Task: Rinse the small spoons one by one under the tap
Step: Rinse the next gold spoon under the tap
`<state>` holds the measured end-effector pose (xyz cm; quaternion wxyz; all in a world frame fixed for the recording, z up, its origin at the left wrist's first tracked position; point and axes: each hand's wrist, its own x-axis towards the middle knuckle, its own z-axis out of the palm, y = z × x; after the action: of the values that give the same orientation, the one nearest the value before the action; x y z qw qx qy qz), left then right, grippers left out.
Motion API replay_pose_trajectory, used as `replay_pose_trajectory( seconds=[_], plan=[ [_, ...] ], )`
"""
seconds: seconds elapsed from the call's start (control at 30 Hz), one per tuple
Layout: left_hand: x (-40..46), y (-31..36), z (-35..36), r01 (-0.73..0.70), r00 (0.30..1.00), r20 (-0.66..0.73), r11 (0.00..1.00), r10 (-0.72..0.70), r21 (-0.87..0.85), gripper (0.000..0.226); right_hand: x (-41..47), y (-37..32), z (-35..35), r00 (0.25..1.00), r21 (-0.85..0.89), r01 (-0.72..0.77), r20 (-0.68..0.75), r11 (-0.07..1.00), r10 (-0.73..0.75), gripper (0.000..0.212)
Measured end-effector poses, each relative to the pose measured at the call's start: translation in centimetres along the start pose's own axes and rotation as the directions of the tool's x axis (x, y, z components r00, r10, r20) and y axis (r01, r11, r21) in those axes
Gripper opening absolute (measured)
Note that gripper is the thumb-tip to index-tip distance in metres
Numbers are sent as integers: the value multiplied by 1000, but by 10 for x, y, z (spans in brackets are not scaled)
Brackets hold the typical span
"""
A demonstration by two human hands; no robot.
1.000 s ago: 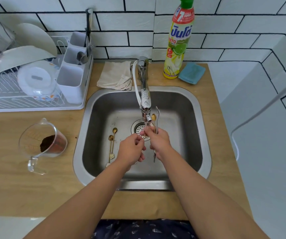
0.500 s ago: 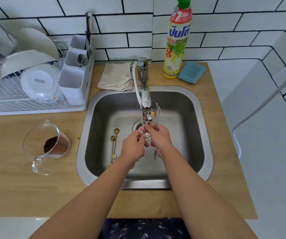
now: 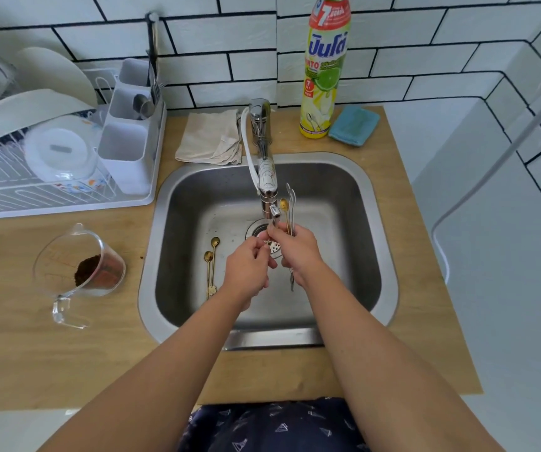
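Holding upright slim silver and gold spoons [image 3: 290,207] in my closed right hand [image 3: 298,252]; left hand [image 3: 248,269] pinches something unclear; steel sink [image 3: 373,243] holds two gold spoons [image 3: 212,265].

A: What are my arms doing here?

B: Both forearms are bare and reach forward, angling in toward each other. Left hand [image 3: 249,268] is curled shut, fingertips pinched together up front. Right hand [image 3: 299,252] is fisted too, thumb side up, knuckles just beside the left one's fingertips.

A: So the hands are nearly touching?

B: Yep, basically fingertip to fingertip.
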<state>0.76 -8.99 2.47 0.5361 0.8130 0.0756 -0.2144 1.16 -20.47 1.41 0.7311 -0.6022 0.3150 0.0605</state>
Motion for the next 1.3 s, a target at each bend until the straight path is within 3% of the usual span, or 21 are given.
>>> replay_pose_trajectory(
  seconds=[0.77,0.87,1.0,1.1,1.17,1.3],
  plan=[
    [-2,-1,-1,44,999,29,996,-41,-79,19,5,-4,-6,996,-61,-12,89,998,17,9],
    [-2,0,0,69,997,42,993,-65,-101,18,7,-2,-10,992,-48,-28,122,998,34,17],
    [2,5,-3,166,981,147,944,-128,-285,15,9,3,-17,967,92,-67,252,993,42,20],
    [4,7,-6,260,954,249,878,-168,-402,13,9,4,-20,961,136,-100,268,986,60,22],
    [2,7,-8,266,946,279,887,-166,-376,16,9,4,-19,966,144,-108,249,984,69,15],
    [-3,1,-9,128,969,224,986,-102,-105,29,11,4,-19,975,141,-120,204,983,90,15]
  ],
)
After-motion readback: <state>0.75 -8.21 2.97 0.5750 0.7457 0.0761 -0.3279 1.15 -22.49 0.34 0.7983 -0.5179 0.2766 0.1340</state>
